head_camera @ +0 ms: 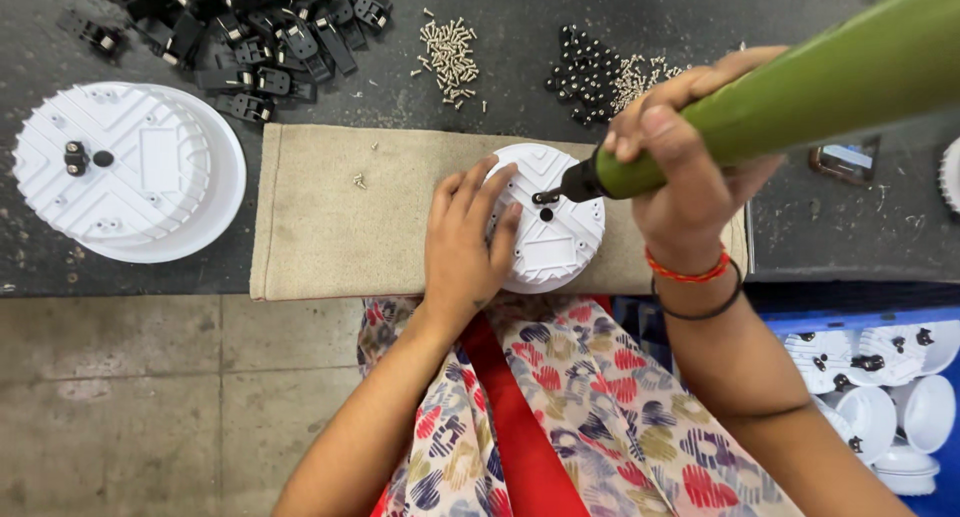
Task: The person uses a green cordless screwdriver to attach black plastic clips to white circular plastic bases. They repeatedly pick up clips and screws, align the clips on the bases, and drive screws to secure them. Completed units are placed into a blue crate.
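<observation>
Now the left hand [462, 239] is pressing on the round white part [551, 223], while the right hand [683, 167] is gripping the green screwdriver [800, 92] over it.

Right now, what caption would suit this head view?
Left hand steadies a white round housing on a beige mat while right hand presses a green screwdriver.

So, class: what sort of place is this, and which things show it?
Probably a small assembly workbench in a workshop or factory. The right hand holds a green power screwdriver over a white round housing, with screw piles and black clips nearby.
</observation>
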The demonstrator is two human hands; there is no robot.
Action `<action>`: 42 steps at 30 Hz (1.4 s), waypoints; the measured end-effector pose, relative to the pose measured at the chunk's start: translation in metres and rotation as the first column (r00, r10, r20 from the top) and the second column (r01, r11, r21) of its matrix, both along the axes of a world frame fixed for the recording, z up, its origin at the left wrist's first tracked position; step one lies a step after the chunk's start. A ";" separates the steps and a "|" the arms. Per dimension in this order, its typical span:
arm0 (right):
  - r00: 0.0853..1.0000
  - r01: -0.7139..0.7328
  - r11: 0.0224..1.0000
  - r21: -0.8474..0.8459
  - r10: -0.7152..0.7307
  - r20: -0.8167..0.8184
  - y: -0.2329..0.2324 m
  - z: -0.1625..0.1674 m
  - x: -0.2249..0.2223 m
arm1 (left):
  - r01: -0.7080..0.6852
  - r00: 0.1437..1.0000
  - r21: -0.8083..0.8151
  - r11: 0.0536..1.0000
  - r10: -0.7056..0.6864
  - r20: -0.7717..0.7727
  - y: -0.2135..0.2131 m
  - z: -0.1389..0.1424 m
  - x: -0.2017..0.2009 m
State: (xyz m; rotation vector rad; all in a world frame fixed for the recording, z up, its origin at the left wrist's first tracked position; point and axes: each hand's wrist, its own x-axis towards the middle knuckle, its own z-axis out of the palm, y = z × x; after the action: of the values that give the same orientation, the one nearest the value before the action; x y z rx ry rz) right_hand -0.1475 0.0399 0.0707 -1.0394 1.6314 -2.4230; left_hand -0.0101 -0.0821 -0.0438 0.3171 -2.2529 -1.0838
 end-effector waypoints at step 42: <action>0.991 0.116 0.991 0.064 -0.111 -0.073 0.051 -0.016 0.031 | 0.175 0.962 -0.349 0.921 -0.085 0.258 0.020 0.032 -0.023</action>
State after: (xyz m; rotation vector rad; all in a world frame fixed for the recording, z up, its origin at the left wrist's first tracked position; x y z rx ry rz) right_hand -0.1161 0.0910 0.0546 -1.0604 1.8301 -2.4051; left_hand -0.0328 -0.0624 -0.0113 0.1442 -2.6677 -0.6869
